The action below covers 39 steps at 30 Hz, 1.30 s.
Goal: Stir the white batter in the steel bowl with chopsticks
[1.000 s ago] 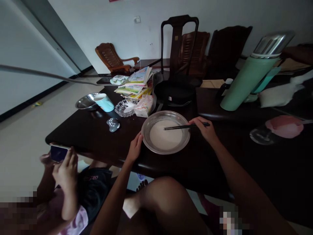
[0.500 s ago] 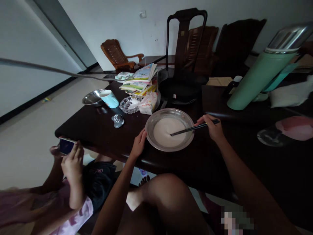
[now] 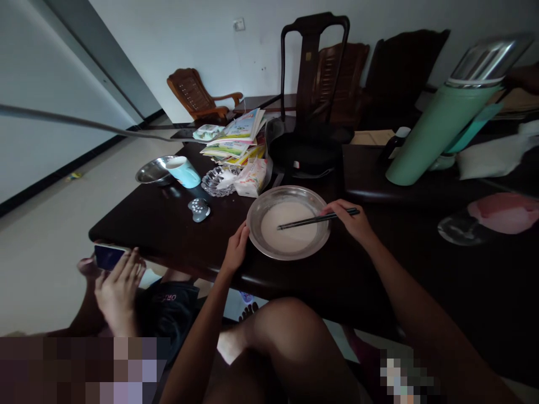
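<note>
A wide metal bowl [image 3: 256, 242] holding pale, whitish batter sits near the front edge of a dark table [image 3: 168, 230]. My left hand [image 3: 236, 251] rests against the bowl's left rim, fingers curled on it. My right hand [image 3: 351, 221] pinches a pair of dark chopsticks [image 3: 314, 220] at the bowl's right side. The chopstick tips reach leftward over the batter, at its middle.
Behind the bowl lie a tissue pack [image 3: 251, 178], a glass dish [image 3: 218, 182], a teal cup [image 3: 182, 171], a small steel bowl [image 3: 152, 170] and stacked books [image 3: 236, 137]. A green thermos [image 3: 438, 132] stands right. Another person's hands hold a phone [image 3: 108, 256] at lower left. Chairs stand behind.
The chopsticks have swung in the batter, tips down half a second ago, now level and pointing left. The view shifted slightly. My left hand stays on the rim.
</note>
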Available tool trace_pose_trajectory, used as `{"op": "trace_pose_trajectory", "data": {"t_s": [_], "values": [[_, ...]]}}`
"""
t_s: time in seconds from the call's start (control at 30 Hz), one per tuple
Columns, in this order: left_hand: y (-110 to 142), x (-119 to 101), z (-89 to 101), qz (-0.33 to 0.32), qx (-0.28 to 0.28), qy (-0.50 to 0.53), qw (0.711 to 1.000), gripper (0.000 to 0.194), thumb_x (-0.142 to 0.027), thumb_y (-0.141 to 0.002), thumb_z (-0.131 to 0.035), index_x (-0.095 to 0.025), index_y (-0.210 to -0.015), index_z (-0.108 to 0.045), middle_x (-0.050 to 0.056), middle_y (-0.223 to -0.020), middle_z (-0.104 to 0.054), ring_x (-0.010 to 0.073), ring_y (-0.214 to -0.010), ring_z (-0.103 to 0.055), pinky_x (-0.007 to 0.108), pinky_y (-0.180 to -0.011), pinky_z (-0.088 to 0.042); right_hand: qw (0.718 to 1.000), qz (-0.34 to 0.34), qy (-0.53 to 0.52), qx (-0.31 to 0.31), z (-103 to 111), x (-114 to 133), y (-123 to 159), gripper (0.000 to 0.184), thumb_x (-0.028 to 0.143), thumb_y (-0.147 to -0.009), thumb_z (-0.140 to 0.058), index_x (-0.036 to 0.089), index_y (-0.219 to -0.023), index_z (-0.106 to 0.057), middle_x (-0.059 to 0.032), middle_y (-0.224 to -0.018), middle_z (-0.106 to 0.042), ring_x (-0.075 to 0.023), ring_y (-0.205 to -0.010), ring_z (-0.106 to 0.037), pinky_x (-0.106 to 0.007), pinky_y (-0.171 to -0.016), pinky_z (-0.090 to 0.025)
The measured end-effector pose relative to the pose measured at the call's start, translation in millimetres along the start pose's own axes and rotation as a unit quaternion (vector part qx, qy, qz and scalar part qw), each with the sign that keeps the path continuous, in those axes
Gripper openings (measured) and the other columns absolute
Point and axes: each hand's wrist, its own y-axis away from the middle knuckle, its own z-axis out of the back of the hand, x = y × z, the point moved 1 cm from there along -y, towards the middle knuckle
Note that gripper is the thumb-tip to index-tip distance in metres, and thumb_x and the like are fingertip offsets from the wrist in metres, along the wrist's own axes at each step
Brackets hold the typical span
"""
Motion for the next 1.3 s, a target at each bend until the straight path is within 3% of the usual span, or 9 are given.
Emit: {"op": "trace_pose_trajectory", "data": {"t_s": [0.07, 0.2, 0.4, 0.6, 0.8, 0.97, 1.03, 1.2, 1.3], "values": [[-0.1, -0.7, 0.1, 0.001, -0.003, -0.001, 1.0, 0.066, -0.061, -0.094, -0.036, -0.013, -0.132, -0.059, 0.011, -0.138, -0.06, 0.0264, -0.132, -0.05, 0.04, -0.115, -0.031, 1.0, 0.014, 0.021, -0.013, 1.7, 0.3, -0.8, 0.036, 0.054, -0.089, -0.057, 0.024, -0.079, -0.074, -0.0031, -0.084, -0.076, -0.0209, -0.086, -0.07, -0.036, -0.085, -0.053], [-0.1, -2.1, 0.7, 0.004, 0.0, -0.005, 1.0, 0.067, -0.062, -0.094, -0.037, -0.012, -0.133, -0.059, 0.012, -0.137, -0.06, 0.0268, -0.132, -0.051, 0.04, -0.115, -0.032, 0.996, -0.014, -0.035, -0.082, 7.1, -3.5, -1.9, 0.04, 0.057, -0.088, -0.056, 0.023, -0.073, -0.071, -0.0022, -0.065, -0.072, -0.02, -0.067, -0.07, -0.035, -0.071, -0.055], [-0.4, -1.3, 0.6, 0.001, -0.002, -0.005, 1.0, 0.069, -0.063, -0.093, -0.036, -0.011, -0.133, -0.059, 0.013, -0.138, -0.06, 0.0271, -0.132, -0.05, 0.039, -0.114, -0.032, 0.999, 0.027, 0.028, 0.0, 0.6, -0.4, -0.2, 0.035, 0.053, -0.09, -0.056, 0.025, -0.081, -0.075, -0.0025, -0.085, -0.077, -0.0199, -0.086, -0.07, -0.035, -0.086, -0.052], [-1.4, 1.3, 0.5, -0.004, 0.001, -0.002, 1.0, 0.069, -0.062, -0.093, -0.037, -0.011, -0.133, -0.058, 0.013, -0.137, -0.061, 0.027, -0.132, -0.051, 0.039, -0.114, -0.033, 0.993, -0.013, -0.044, -0.113, 5.7, -2.8, -3.6, 0.044, 0.061, -0.086, -0.056, 0.022, -0.072, -0.07, -0.0017, -0.061, -0.071, -0.0196, -0.064, -0.069, -0.034, -0.069, -0.054], [-1.9, 3.8, 0.4, -0.008, -0.007, 0.002, 1.0, 0.067, -0.062, -0.094, -0.038, -0.011, -0.132, -0.059, 0.013, -0.136, -0.061, 0.0271, -0.132, -0.051, 0.04, -0.114, -0.033, 1.0, 0.023, 0.016, -0.015, -1.3, -1.5, -1.4, 0.037, 0.056, -0.088, -0.057, 0.024, -0.079, -0.074, -0.0027, -0.082, -0.077, -0.0204, -0.085, -0.07, -0.035, -0.084, -0.052], [-2.4, 6.6, 0.3, -0.008, -0.009, 0.004, 1.0, 0.067, -0.061, -0.094, -0.038, -0.011, -0.133, -0.059, 0.013, -0.138, -0.06, 0.0272, -0.132, -0.051, 0.041, -0.115, -0.032, 0.992, 0.009, -0.024, -0.125, 12.5, -2.5, -4.3, 0.041, 0.056, -0.089, -0.056, 0.023, -0.072, -0.071, -0.0017, -0.063, -0.072, -0.019, -0.066, -0.068, -0.034, -0.071, -0.052], [-2.2, 6.3, 0.4, -0.007, -0.008, 0.007, 1.0, 0.066, -0.061, -0.094, -0.039, -0.012, -0.132, -0.06, 0.013, -0.137, -0.06, 0.0274, -0.132, -0.051, 0.042, -0.115, -0.032, 0.994, -0.002, -0.047, -0.103, 10.3, -3.6, -3.8, 0.042, 0.057, -0.089, -0.055, 0.022, -0.071, -0.071, -0.0012, -0.059, -0.07, -0.0185, -0.06, -0.067, -0.033, -0.066, -0.052], [-0.9, 3.5, 1.2, -0.005, -0.005, 0.012, 1.0, 0.065, -0.059, -0.094, -0.039, -0.012, -0.134, -0.059, 0.012, -0.138, -0.06, 0.0269, -0.133, -0.05, 0.041, -0.115, -0.031, 0.997, 0.055, 0.054, 0.013, -4.6, -1.6, -1.9, 0.037, 0.055, -0.09, -0.055, 0.026, -0.08, -0.076, -0.0032, -0.087, -0.077, -0.0205, -0.087, -0.066, -0.036, -0.084, -0.049], [-1.3, 4.6, 1.9, -0.002, -0.005, 0.013, 1.0, 0.067, -0.06, -0.094, -0.039, -0.01, -0.134, -0.058, 0.013, -0.137, -0.06, 0.0271, -0.133, -0.05, 0.041, -0.115, -0.032, 0.995, 0.05, 0.047, -0.075, 5.5, 2.7, -6.0, 0.039, 0.057, -0.089, -0.056, 0.025, -0.077, -0.074, -0.0026, -0.078, -0.076, -0.0199, -0.079, -0.066, -0.036, -0.081, -0.048]]}}
